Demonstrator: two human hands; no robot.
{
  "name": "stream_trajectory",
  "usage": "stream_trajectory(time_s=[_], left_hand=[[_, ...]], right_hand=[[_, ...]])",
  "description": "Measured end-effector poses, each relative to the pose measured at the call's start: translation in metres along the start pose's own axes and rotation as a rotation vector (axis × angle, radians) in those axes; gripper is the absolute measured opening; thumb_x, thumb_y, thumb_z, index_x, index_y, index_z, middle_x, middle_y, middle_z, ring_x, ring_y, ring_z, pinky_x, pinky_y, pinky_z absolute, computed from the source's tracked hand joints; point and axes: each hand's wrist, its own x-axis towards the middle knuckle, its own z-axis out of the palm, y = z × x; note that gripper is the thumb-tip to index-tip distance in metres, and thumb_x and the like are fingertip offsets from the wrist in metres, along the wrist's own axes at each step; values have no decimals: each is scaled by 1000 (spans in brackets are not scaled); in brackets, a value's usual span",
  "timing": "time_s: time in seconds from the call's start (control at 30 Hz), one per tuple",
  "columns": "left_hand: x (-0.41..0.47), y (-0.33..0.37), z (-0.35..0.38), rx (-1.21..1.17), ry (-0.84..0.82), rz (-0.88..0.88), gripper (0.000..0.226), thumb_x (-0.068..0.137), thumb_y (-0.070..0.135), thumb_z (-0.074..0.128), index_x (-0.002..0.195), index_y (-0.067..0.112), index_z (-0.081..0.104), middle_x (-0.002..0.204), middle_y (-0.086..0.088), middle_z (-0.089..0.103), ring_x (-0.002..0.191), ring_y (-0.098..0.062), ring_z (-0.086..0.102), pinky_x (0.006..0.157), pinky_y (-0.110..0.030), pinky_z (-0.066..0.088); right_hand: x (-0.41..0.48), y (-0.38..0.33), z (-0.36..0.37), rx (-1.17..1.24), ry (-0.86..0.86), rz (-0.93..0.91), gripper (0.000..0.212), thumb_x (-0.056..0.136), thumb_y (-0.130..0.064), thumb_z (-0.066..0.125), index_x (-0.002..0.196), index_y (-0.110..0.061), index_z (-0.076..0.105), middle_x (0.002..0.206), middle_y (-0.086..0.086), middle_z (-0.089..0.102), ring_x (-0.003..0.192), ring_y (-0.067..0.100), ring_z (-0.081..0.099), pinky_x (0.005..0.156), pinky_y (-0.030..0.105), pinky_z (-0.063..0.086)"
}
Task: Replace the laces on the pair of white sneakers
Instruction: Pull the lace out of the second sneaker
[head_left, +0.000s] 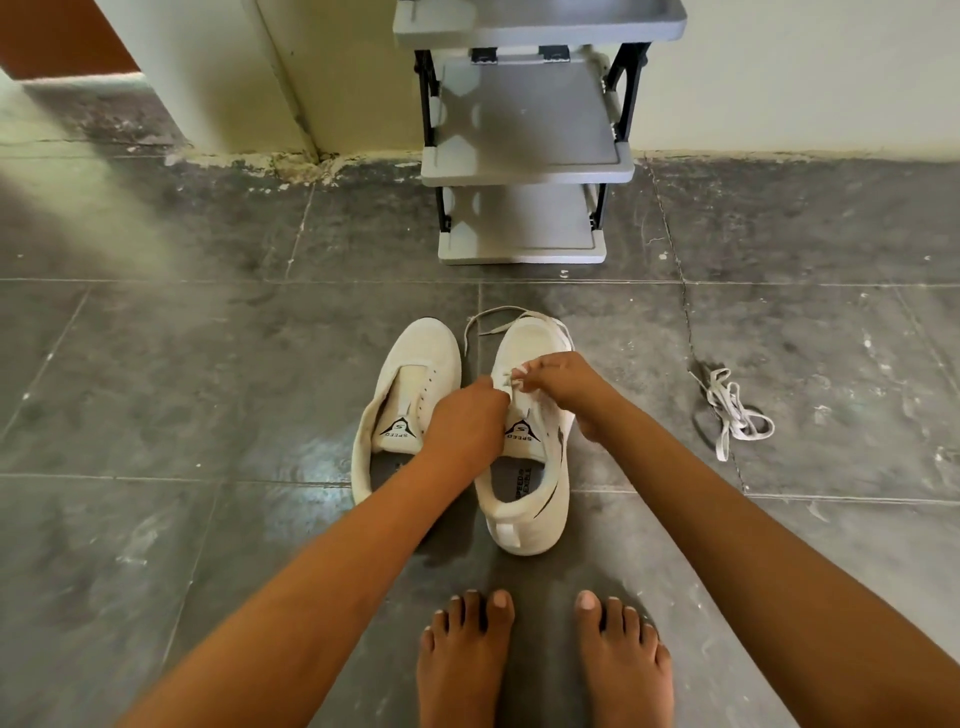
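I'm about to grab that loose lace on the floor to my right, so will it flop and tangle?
Probably floppy: the loose lace lies in limp overlapping loops on the floor, so it should dangle and may snag on itself. It looks flat and thin, so likely very light and unlikely to roll.

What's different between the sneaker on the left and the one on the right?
The left sneaker has empty eyelets; the right sneaker carries a lace that loops past its toe. No hand touches the left sneaker, while the left hand and right hand both pinch the lace over the right sneaker. Both are white, toes pointing away, with the same SPEED tongue label.
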Motion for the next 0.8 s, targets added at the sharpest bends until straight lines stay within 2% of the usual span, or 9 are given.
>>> stream_trajectory(time_s=[0.1,0.23,0.33,0.4,0.47,0.57,0.67,0.73,0.8], left_hand=[[0,-3,1,-10,18,-3,18,91,15,52,106,10,60,106,-9,53,89,-26,58,66,-30,39],[3,3,1,-90,30,10,17,92,16,49,100,6,61,106,-12,54,94,-28,56,68,-30,37],[2,7,3,-63,55,15,19,93,16,48,102,6,61,105,-12,55,92,-28,57,67,-29,36],[2,8,3,-8,41,29,20,93,15,48,104,6,61,105,-10,56,92,-27,58,67,-30,38],[4,11,3,28,23,52,19,92,13,49,104,6,62,106,-9,56,92,-28,59,67,-31,40],[8,16,4,5,2,60,20,92,18,50,102,6,61,105,-10,58,92,-28,59,67,-30,39],[8,13,7,-26,25,43,21,91,20,51,102,6,62,104,-11,58,92,-28,59,68,-31,39],[8,10,6,-113,24,26,21,90,20,52,101,7,64,102,-11,60,92,-28,59,70,-32,43],[9,4,3,-232,7,14,23,89,24,55,101,9,67,98,-10,64,90,-27,60,71,-32,44]], right_hand=[[1,6,2,4,2,18,16,86,-7,60,99,-3,69,80,3,62,75,16,53,61,22,41],[-4,18,-14,-911,193,-252,24,82,-34,64,97,-17,72,97,2,66,93,21,60,73,30,45],[-8,11,-14,-1085,268,-332,23,84,-32,63,90,-12,73,90,6,68,87,25,64,65,29,42],[-5,1,-14,-1012,270,-312,24,86,-33,64,87,-10,72,83,7,68,83,25,63,67,30,42],[-1,-11,-11,-580,220,-224,29,83,-29,68,81,-1,71,75,13,66,75,22,57,68,35,46],[-3,-19,-3,-30,160,-105,24,83,-15,67,85,9,70,91,27,68,73,22,54,76,39,51],[-6,-7,-5,-151,143,-106,16,83,-17,66,88,-3,73,97,16,71,82,18,59,77,32,49],[-7,2,-16,-457,99,-147,17,80,-26,70,90,-13,74,98,5,71,92,17,61,83,33,49],[-8,9,-20,-766,81,-150,24,76,-32,71,98,-22,72,104,1,68,99,19,60,77,30,48]])
